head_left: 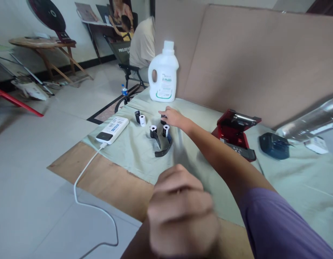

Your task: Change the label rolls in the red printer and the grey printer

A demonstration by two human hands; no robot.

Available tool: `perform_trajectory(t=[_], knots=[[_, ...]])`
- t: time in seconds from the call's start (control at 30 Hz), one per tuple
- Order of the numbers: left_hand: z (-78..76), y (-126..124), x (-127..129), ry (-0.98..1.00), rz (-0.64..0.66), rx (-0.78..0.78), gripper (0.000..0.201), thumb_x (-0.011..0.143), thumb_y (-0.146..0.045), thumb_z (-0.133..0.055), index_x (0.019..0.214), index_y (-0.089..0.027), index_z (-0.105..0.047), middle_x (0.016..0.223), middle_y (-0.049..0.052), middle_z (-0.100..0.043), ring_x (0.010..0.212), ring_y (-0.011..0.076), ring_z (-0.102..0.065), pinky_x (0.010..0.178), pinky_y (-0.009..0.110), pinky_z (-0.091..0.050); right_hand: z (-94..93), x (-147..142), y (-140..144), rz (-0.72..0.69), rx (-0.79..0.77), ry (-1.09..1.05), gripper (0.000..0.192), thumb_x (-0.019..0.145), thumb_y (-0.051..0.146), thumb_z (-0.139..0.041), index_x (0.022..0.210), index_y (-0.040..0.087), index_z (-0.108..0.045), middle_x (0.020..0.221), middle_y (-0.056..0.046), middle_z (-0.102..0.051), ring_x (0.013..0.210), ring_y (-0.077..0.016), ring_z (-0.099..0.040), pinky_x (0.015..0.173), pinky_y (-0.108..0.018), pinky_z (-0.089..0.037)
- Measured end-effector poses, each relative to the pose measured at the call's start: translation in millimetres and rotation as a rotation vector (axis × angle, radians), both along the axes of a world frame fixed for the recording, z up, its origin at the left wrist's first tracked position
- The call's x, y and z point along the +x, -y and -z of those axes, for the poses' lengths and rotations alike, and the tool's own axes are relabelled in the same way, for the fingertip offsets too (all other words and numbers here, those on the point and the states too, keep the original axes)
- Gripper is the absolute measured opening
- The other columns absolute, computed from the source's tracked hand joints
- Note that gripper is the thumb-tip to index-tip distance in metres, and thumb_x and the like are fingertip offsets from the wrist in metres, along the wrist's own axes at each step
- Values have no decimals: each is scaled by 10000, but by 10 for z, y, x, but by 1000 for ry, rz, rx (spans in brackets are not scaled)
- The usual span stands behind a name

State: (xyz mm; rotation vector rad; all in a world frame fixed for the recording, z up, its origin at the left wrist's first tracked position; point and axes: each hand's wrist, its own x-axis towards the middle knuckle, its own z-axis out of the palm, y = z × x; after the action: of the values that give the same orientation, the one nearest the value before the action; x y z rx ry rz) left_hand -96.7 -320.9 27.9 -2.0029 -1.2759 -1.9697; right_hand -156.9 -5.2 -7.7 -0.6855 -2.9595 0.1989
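My right hand (pixel 172 117) is stretched out over the cloth, its fingers closed about a small black roll (pixel 163 120) that they partly cover. Close in front of it stands another roll (pixel 166 131) with a white top and a loose dark strip (pixel 163 153) curving from it. To the left is a black roll with a white core (pixel 153 131), its tail hanging loose. Farther left, a white roll (pixel 142 121) stands beside a black one (pixel 137 116). My left hand (pixel 182 216) is a blurred fist near the camera; whatever it may hold is hidden.
A white power bank (pixel 112 130) with a white cable (pixel 84 172) lies at the left edge. A white jug (pixel 164 73) stands behind. Right of my arm are an open red-and-black device (pixel 235 135) and a dark box (pixel 274 145). Cardboard (pixel 250 61) borders the back.
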Motion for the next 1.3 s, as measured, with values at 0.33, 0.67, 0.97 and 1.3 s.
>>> perform_trajectory(t=[0.33, 0.67, 0.97, 1.3], knots=[[326, -575, 78, -13, 91, 0, 313, 875, -7, -363, 672, -181, -524, 622, 10, -545, 603, 122, -445, 572, 292, -340, -205, 338, 425, -4, -181, 70, 237, 814, 349, -719, 961, 170, -773, 880, -56, -732, 790, -201, -638, 665, -264, -389], [240, -712, 1, 62, -388, -179, 125, 904, -143, -509, 927, -199, -618, 925, 60, -679, 928, 208, -623, 838, 341, -474, -557, 1210, 826, 219, -209, -435, 103, 769, 267, -642, 846, 201, -660, 718, 17, -665, 676, -148, -574, 620, -240, -356], [-227, -1284, 326, -153, -307, -707, 353, 885, -258, -608, 1229, -208, -670, 975, 99, -765, 964, 289, -703, 905, 392, -470, -913, 2229, 1139, 337, -207, -519, 155, 854, 328, -610, 913, 205, -683, 739, -9, -644, 653, -162, -553, 603, -276, -383], [-222, -1988, 816, 666, 427, -710, 383, 787, -387, -765, 1035, -110, -675, 871, 51, -734, 763, 156, -672, 721, 247, -520, -902, 3104, 483, 161, -341, -652, 378, 873, 258, -609, 1231, 211, -721, 1014, -57, -721, 804, -181, -630, 738, -316, -486]])
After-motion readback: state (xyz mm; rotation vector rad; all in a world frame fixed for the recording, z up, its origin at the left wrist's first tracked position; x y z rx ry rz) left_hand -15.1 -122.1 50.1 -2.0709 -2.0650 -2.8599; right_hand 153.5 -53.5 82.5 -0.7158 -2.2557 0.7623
